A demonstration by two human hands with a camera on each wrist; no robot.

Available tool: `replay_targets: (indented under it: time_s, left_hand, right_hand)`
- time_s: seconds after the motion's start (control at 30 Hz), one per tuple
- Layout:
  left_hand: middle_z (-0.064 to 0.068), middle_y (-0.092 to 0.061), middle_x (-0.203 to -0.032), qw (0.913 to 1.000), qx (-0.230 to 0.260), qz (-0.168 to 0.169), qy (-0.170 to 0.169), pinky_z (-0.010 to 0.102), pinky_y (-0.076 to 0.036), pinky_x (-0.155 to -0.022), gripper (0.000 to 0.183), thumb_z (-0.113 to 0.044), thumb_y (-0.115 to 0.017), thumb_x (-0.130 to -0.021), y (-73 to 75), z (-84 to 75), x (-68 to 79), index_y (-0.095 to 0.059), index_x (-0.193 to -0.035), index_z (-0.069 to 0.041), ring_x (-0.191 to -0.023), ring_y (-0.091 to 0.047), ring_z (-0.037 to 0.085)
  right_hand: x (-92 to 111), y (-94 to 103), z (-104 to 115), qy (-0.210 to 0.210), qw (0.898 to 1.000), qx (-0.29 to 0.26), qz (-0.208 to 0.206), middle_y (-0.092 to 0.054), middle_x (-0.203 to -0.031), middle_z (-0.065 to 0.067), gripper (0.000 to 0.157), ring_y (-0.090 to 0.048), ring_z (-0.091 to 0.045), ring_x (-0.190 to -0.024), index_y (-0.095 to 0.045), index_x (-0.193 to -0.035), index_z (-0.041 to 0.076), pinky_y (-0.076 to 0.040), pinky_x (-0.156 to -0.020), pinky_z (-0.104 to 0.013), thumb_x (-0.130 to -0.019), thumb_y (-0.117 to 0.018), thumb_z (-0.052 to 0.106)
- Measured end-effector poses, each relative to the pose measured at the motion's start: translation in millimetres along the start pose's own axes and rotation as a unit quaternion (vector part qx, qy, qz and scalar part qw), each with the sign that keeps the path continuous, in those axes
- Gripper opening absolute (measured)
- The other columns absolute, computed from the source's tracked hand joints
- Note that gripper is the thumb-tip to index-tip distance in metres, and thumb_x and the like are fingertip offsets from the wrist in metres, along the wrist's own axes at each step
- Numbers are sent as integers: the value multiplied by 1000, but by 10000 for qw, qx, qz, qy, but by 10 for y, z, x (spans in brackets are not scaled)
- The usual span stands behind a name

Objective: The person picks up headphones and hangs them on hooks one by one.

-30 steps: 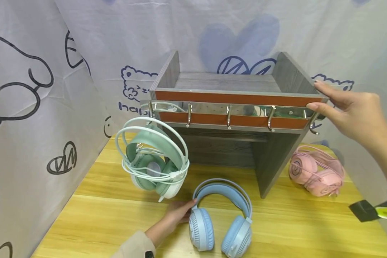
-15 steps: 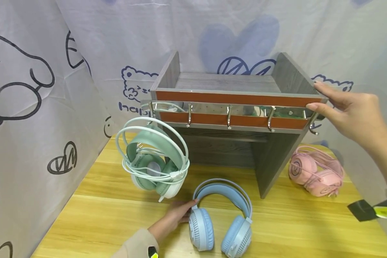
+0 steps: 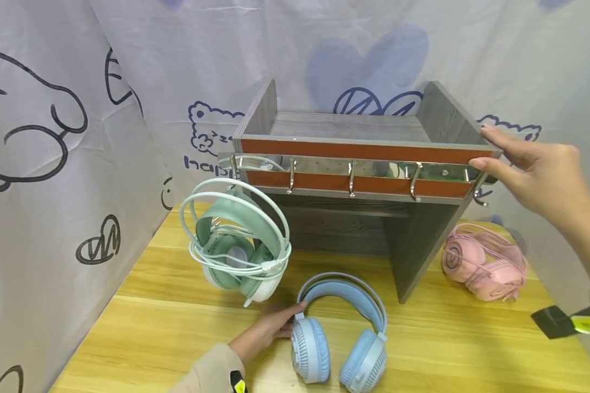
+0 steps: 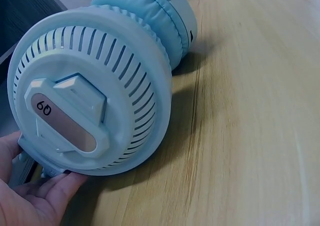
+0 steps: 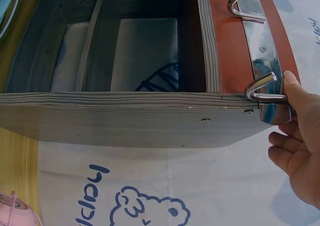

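My left hand (image 3: 267, 330) grips the blue headphones (image 3: 346, 288) at the left end of the headband, above an ear cup. They lie on the wooden table with both ear cups toward me. Close up in the left wrist view, fingers and thumb pinch the joint beside the slotted ear cup (image 4: 90, 101). My right hand (image 3: 541, 169) holds the upper right front corner of the grey wooden shelf (image 3: 349, 126), thumb in front. From the shelf's leftmost hook hang green headphones (image 3: 241, 218), their cable wound around them.
A metal hook rail (image 3: 319, 165) with several hooks runs across the shelf's red-brown front. Pink headphones (image 3: 487, 267) lie on the table (image 3: 142, 322) to the right of the shelf. A printed white cloth (image 3: 142, 71) stands behind and at the left.
The head view has shifted very slightly, so everything sits a little further right. Both hands keep their places on the blue headphones and the shelf.
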State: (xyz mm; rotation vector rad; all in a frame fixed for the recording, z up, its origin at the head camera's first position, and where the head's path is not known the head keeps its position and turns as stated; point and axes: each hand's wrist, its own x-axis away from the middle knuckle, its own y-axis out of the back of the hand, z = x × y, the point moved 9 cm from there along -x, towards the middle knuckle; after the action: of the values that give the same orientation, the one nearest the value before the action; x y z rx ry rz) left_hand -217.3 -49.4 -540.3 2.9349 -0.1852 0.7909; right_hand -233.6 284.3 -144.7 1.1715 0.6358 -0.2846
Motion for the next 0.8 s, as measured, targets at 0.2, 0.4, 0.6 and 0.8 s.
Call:
replay_targets:
  time_s: [0.2, 0.4, 0.6, 0.8]
  left_hand:
    - [-4, -54, -61, 9998, -92, 39, -189, 21, -56, -54, 34, -31, -69, -81, -14, -39, 12, -62, -89, 1, -53, -52, 5]
    - [-5, -56, -62, 9984, -324, 131, -446, 21, -57, -54, 38, -32, -67, -82, -58, -111, 34, -65, -94, 5, -53, -54, 5]
    - [-7, -59, -61, 9970, -225, 296, -676, 19, -55, -53, 35, -32, -66, -84, -94, -171, 50, -66, -87, 3, -53, -55, 4]
    - [1, -71, -71, 9961, 24, 374, -799, 19, -55, -55, 38, -32, -64, -86, -110, -191, 58, -65, -91, 6, -54, -59, 3]
  right_hand:
    - [2, -11, 31, 39, 9998, 172, 46, -53, -124, -27, 52, -18, -3, -39, -51, -132, 9, -19, -34, -18, -87, -63, 33]
    - [5, -8, 54, 184, 9992, 348, 46, -54, -122, -28, 55, -14, -2, -38, -52, -130, 6, -18, -34, -18, -86, -63, 36]
    - [13, 22, 58, 262, 9993, 249, -86, -56, -119, -28, 52, -19, 7, -39, -55, -127, 5, -18, -36, -16, -85, -65, 33]
    - [14, 24, 60, 256, 9991, 319, -75, -56, -119, -27, 52, -22, 6, -40, -54, -127, 4, -18, -37, -16, -86, -65, 34]
